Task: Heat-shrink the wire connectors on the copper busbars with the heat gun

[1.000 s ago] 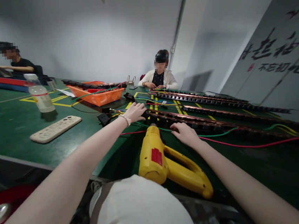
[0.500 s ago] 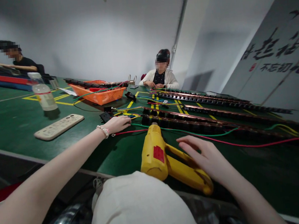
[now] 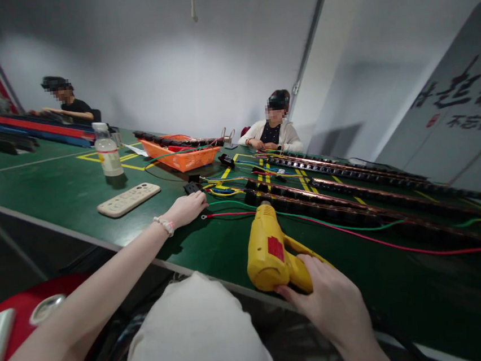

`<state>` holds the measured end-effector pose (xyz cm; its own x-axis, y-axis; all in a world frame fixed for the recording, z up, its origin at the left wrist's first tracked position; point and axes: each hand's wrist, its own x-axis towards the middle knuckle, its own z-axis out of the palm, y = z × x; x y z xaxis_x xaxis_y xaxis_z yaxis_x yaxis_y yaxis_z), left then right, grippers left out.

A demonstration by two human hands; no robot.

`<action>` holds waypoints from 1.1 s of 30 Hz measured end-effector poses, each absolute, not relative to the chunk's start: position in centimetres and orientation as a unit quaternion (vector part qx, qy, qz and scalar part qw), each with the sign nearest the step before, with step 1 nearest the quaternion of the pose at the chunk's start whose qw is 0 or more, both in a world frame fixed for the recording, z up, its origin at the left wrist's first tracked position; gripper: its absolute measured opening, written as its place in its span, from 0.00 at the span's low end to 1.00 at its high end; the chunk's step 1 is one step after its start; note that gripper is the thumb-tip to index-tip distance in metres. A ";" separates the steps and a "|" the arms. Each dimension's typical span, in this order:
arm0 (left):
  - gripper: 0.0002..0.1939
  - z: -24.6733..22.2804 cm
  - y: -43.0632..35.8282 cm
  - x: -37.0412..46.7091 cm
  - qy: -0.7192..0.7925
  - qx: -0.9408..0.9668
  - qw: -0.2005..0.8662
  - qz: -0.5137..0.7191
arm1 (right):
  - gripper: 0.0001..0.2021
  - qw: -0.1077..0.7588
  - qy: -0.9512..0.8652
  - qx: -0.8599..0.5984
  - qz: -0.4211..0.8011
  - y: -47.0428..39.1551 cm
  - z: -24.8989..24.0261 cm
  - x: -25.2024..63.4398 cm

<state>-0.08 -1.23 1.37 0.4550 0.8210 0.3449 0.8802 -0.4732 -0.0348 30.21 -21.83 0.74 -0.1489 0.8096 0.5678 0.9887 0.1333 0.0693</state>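
A yellow heat gun (image 3: 268,251) with a red label lies on the green table (image 3: 225,250) near its front edge, nozzle pointing away. My right hand (image 3: 332,296) is wrapped round its handle. My left hand (image 3: 187,208) rests beside a black connector block (image 3: 192,187), its fingers close together; what they hold, if anything, is hidden. Just right of those fingers run a green wire (image 3: 230,204) and a red wire (image 3: 224,214) with a ring terminal. Behind the heat gun stretches a long dark strip with copper-coloured wires (image 3: 302,200).
A beige remote (image 3: 129,200) and a bottle (image 3: 109,153) stand on the left. An orange basket (image 3: 183,159) bears another dark strip. More wired strips (image 3: 350,170) extend to the right. Two people (image 3: 272,132) sit across the table, one farther left.
My right hand has moved onto the heat gun's handle and closed round it. My left hand stays by the connector block. The view has shifted, so the scene sits farther right.
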 end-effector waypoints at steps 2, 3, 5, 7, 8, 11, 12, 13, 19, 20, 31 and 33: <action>0.13 1.7 -1.8 0.0 -0.532 -0.824 0.109 -0.163 | 0.35 0.212 -0.716 -0.619 -0.245 -21.9 0.5 30.0; 0.13 1.8 -2.0 0.1 -0.545 -0.814 0.104 -0.170 | 0.35 0.217 -0.714 -0.615 -0.254 -22.0 0.4 29.9; 0.14 1.9 -2.2 0.0 -0.561 -0.805 0.088 -0.169 | 0.35 0.223 -0.723 -0.597 -0.265 -21.9 0.3 29.6; 0.14 1.8 -2.2 -0.1 -0.571 -0.803 0.071 -0.153 | 0.34 0.228 -0.735 -0.581 -0.264 -21.8 0.3 29.1; 0.15 1.6 -2.1 -0.2 -0.577 -0.801 0.064 -0.144 | 0.34 0.231 -0.739 -0.577 -0.259 -21.7 0.3 28.8; 0.17 1.2 -1.6 -0.4 -0.591 -0.794 0.055 -0.131 | 0.35 0.241 -0.740 -0.581 -0.238 -21.5 0.1 27.5; 0.19 1.1 -1.5 -0.5 -0.591 -0.794 0.052 -0.131 | 0.36 0.245 -0.741 -0.581 -0.232 -21.4 0.1 27.0; 0.20 1.1 -1.3 -0.6 -0.589 -0.796 0.047 -0.132 | 0.36 0.246 -0.747 -0.574 -0.225 -21.2 0.0 26.5; 0.24 0.8 -0.6 -1.2 -0.565 -0.805 -0.008 -0.180 | 0.37 0.261 -0.770 -0.555 -0.178 -20.1 0.3 23.1; 0.24 0.8 -0.5 -1.3 -0.562 -0.806 -0.017 -0.187 | 0.37 0.260 -0.774 -0.552 -0.170 -19.9 0.3 22.6; 0.24 0.4 0.3 -1.6 -0.579 -0.791 -0.030 -0.195 | 0.39 0.259 -0.783 -0.548 -0.141 -19.1 0.2 20.7; 0.24 0.4 0.3 -1.6 -0.582 -0.790 -0.029 -0.190 | 0.39 0.264 -0.781 -0.548 -0.144 -19.0 0.1 20.4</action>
<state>-1.57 0.25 0.44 0.2500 0.9308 0.2668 0.9088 -0.3206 0.2670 20.44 -19.03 0.15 -0.2602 0.7791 0.5704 0.9315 0.3581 -0.0642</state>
